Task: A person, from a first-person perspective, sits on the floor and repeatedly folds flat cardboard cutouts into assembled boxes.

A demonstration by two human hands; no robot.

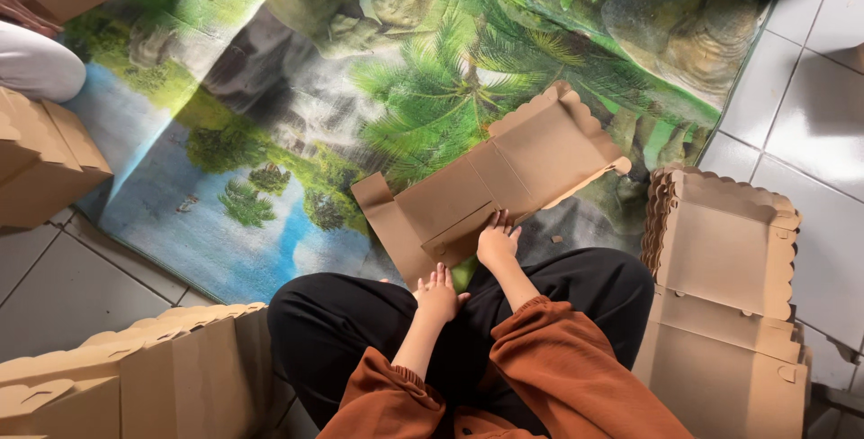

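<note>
Seated cross-legged on a printed landscape mat (270,133) over a tiled floor (792,88). Flat cardboard blank (486,191) lying unfolded on the mat just ahead of the knees, scalloped edge at its far end. Right hand (497,241) pressed palm-down on the blank's near edge, fingers spread, gripping nothing. Left hand (438,293) resting open on the black trouser leg, fingers loosely apart, touching no cardboard. Stack of flat blanks (729,313) at the right. Folded boxes (135,376) at the near left, more boxes (40,160) at the far left.
</note>
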